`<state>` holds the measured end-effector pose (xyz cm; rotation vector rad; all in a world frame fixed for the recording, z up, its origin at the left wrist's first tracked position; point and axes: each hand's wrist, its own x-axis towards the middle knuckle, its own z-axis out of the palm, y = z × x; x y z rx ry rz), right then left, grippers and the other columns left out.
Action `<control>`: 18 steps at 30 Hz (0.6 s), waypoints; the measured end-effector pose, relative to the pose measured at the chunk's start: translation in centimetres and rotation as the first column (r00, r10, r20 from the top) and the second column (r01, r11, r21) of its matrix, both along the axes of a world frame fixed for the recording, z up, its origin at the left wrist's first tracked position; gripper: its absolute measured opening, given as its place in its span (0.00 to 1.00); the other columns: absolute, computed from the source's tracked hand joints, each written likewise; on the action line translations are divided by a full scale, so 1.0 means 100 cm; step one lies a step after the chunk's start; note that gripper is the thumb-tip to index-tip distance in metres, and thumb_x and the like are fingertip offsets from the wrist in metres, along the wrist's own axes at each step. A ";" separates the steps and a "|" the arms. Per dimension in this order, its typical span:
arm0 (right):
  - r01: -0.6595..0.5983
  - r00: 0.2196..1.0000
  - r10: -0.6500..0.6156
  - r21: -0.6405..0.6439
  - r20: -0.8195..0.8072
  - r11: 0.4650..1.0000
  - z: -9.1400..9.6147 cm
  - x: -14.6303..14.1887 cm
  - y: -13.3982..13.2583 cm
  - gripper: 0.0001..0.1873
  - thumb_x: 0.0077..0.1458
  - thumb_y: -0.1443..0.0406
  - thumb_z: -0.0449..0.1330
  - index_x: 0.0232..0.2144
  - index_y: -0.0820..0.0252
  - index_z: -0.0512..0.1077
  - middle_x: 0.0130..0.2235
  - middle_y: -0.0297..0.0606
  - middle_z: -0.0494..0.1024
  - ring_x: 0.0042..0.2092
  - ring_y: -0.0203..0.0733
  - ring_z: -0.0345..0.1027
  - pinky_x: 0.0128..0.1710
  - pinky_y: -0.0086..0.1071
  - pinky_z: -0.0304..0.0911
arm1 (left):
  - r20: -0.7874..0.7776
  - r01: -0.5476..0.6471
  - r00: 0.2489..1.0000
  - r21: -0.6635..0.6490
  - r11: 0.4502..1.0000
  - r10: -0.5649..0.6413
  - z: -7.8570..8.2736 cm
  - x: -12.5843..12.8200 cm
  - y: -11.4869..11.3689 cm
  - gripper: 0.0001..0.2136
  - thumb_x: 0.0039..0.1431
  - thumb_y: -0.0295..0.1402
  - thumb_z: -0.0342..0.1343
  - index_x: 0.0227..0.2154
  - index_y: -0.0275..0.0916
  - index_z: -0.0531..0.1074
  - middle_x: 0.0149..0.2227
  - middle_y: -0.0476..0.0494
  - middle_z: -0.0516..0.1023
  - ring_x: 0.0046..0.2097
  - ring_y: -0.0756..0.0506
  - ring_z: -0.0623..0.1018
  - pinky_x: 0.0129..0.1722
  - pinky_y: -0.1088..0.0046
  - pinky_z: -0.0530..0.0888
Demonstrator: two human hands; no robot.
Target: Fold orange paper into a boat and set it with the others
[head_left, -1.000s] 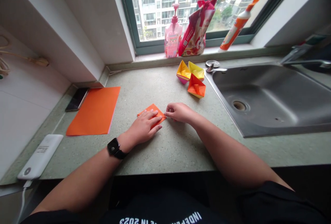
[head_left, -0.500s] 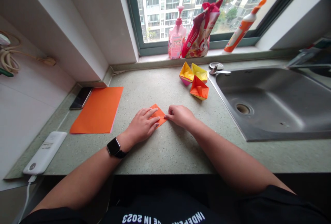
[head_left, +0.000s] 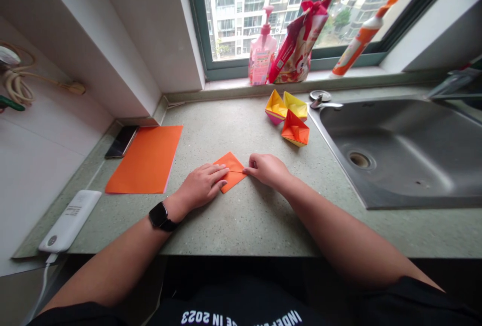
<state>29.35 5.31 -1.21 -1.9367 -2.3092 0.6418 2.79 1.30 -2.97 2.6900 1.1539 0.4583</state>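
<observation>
A folded square of orange paper (head_left: pixel 234 169) lies flat on the counter, turned like a diamond, with a crease line across its middle. My left hand (head_left: pixel 203 185) rests flat over its left part, fingers stretched out and covering the left corner. At the opposite corner my right hand (head_left: pixel 265 168) is closed, thumb and finger pinching the paper's tip. Behind and to the right stand three folded paper boats: an orange one (head_left: pixel 295 129), a yellow-and-pink one (head_left: pixel 276 107) and a light yellow one (head_left: pixel 295 106).
Orange sheets (head_left: pixel 146 160) lie at the left, touching a phone (head_left: pixel 121 141). A white power bank (head_left: pixel 70 220) with a cable sits near the front left. The steel sink (head_left: pixel 406 165) takes up the right side. On the sill stand a pink pump bottle (head_left: pixel 261 57), a red bag (head_left: pixel 301 44) and an orange bottle (head_left: pixel 359 42).
My left hand has slid left across the folded paper, uncovering more of it. My right hand keeps its pinch at the right corner. The whole view has shifted slightly.
</observation>
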 end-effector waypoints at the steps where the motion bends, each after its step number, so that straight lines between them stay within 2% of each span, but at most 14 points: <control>1: 0.001 1.000 -0.001 -0.002 -0.002 1.000 0.000 0.000 0.000 0.13 0.65 0.52 0.68 0.35 0.53 0.78 0.39 0.38 0.85 0.39 0.45 0.75 0.30 0.34 0.52 | 0.004 0.003 1.000 0.002 1.000 -0.003 0.000 -0.002 0.000 0.18 0.79 0.37 0.51 0.63 0.41 0.77 0.62 0.36 0.82 0.64 0.36 0.79 0.66 0.49 0.76; 8: 0.002 1.000 -0.002 -0.001 -0.021 1.000 0.001 0.001 -0.002 0.13 0.66 0.53 0.68 0.33 0.54 0.77 0.38 0.37 0.85 0.39 0.44 0.74 0.30 0.34 0.52 | -0.015 -0.048 0.999 0.015 0.999 0.048 -0.004 -0.002 -0.002 0.18 0.78 0.39 0.53 0.62 0.40 0.78 0.64 0.35 0.80 0.63 0.35 0.79 0.65 0.48 0.75; 13: -0.026 0.994 0.037 0.105 -0.100 0.994 0.000 -0.009 -0.002 0.12 0.68 0.55 0.66 0.36 0.54 0.76 0.40 0.37 0.85 0.41 0.43 0.74 0.34 0.33 0.55 | 0.025 -0.051 0.998 0.015 0.999 0.051 -0.010 -0.003 -0.001 0.17 0.78 0.38 0.53 0.62 0.41 0.78 0.65 0.36 0.80 0.64 0.36 0.78 0.69 0.45 0.71; 18: -0.037 0.999 0.039 0.131 -0.014 0.991 -0.002 -0.030 0.000 0.16 0.66 0.50 0.67 0.37 0.54 0.75 0.43 0.40 0.85 0.44 0.46 0.75 0.35 0.34 0.54 | 0.031 -0.064 0.997 0.005 0.998 0.064 -0.012 -0.003 -0.001 0.16 0.78 0.37 0.54 0.62 0.42 0.79 0.65 0.37 0.80 0.65 0.36 0.78 0.71 0.44 0.68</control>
